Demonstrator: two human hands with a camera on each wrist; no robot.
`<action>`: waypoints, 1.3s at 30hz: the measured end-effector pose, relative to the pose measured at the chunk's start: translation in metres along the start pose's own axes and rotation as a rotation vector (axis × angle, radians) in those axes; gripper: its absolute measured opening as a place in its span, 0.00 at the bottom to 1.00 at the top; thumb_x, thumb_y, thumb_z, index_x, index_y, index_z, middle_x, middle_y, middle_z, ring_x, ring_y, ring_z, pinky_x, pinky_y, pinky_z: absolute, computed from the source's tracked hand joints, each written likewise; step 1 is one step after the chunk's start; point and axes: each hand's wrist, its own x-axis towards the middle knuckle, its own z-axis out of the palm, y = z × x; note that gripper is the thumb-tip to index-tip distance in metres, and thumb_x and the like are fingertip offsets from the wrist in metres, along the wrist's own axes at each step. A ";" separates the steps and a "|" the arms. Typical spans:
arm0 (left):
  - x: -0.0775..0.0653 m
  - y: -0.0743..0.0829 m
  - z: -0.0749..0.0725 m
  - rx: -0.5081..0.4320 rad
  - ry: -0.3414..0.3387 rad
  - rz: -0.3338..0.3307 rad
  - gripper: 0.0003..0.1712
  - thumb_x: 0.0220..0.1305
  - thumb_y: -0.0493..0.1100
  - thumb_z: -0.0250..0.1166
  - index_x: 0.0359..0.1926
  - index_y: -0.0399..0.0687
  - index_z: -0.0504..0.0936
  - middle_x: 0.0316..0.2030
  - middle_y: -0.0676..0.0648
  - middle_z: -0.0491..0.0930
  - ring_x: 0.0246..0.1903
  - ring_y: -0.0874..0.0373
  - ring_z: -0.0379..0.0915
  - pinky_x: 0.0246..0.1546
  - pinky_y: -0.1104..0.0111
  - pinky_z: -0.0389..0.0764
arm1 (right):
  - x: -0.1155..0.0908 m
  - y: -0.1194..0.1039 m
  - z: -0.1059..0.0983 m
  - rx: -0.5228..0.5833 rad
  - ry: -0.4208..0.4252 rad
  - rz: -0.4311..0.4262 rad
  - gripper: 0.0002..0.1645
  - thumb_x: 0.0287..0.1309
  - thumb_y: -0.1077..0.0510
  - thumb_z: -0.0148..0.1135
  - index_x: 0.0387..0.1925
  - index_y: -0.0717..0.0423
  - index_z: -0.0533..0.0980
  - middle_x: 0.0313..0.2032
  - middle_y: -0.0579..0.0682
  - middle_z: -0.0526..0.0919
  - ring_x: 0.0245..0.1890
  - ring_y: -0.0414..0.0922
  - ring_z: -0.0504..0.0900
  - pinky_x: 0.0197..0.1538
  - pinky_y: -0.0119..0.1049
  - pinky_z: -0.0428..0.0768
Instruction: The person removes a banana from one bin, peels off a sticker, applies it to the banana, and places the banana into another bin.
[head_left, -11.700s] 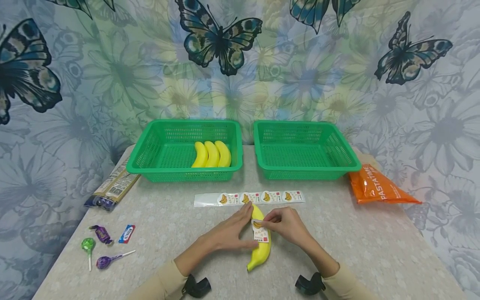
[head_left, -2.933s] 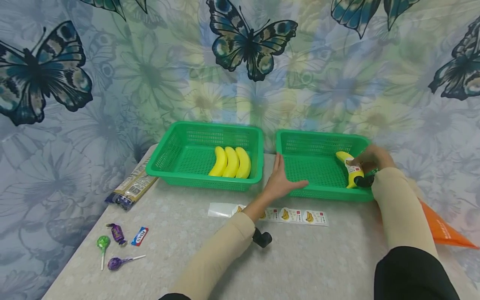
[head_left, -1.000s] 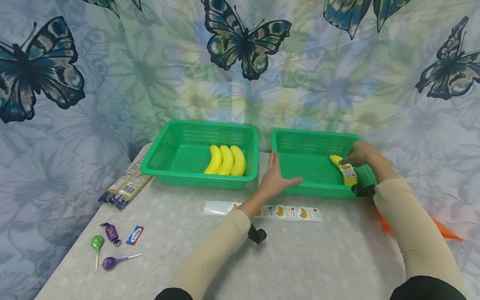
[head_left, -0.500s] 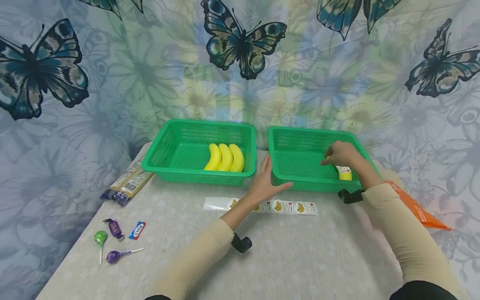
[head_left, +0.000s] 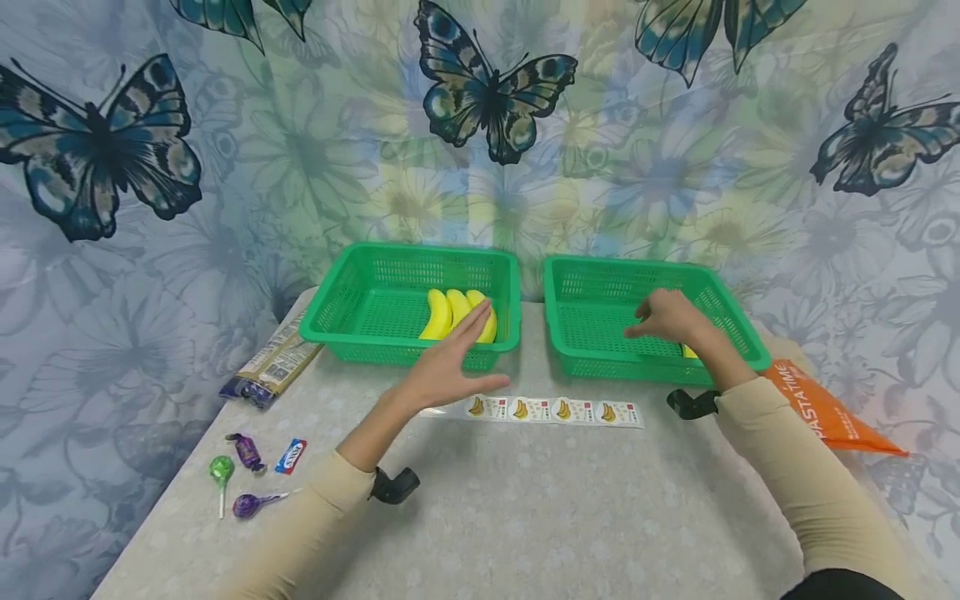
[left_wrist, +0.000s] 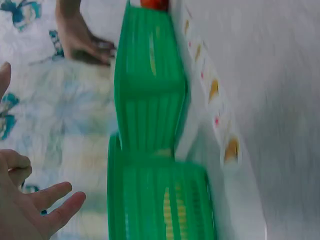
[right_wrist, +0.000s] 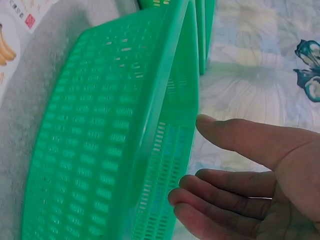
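Observation:
My left hand, fingers spread, hovers over the front rim of the left green basket. Its fingertips overlap the rightmost of three yellow bananas in the head view. Above the right green basket is my right hand. In the right wrist view that hand has loosely bent fingers and an empty palm. A bit of the banana in the right basket shows below the wrist; the forearm hides most of it. Fingers of the left hand also appear empty in the left wrist view.
A strip of banana stickers lies before the baskets. At left are lollipops, wrapped candies and a gold packet. An orange pasta bag lies right of the right basket.
The banana, stickered on the table earlier, has gone into the right basket. My right hand has let go of it and risen. My left hand has moved from the right basket to the left one.

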 end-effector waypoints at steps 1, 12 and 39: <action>-0.004 -0.007 -0.008 0.024 0.010 -0.008 0.59 0.56 0.73 0.62 0.77 0.69 0.37 0.77 0.66 0.34 0.73 0.46 0.56 0.59 0.43 0.73 | -0.001 -0.002 0.000 0.003 0.002 -0.001 0.33 0.57 0.47 0.67 0.52 0.72 0.78 0.50 0.69 0.82 0.50 0.64 0.80 0.51 0.58 0.80; -0.035 -0.092 -0.085 0.210 0.083 -0.175 0.60 0.57 0.68 0.63 0.78 0.54 0.38 0.79 0.54 0.34 0.75 0.37 0.44 0.66 0.35 0.59 | -0.012 -0.025 0.005 0.034 -0.015 -0.028 0.32 0.58 0.49 0.67 0.55 0.71 0.76 0.51 0.68 0.82 0.50 0.60 0.82 0.51 0.53 0.82; -0.045 -0.195 -0.114 0.021 0.036 -0.481 0.63 0.60 0.72 0.57 0.77 0.52 0.27 0.77 0.43 0.23 0.74 0.30 0.28 0.63 0.27 0.47 | -0.026 -0.047 0.018 0.016 0.014 -0.074 0.29 0.55 0.49 0.70 0.53 0.66 0.79 0.43 0.59 0.87 0.43 0.53 0.85 0.45 0.46 0.84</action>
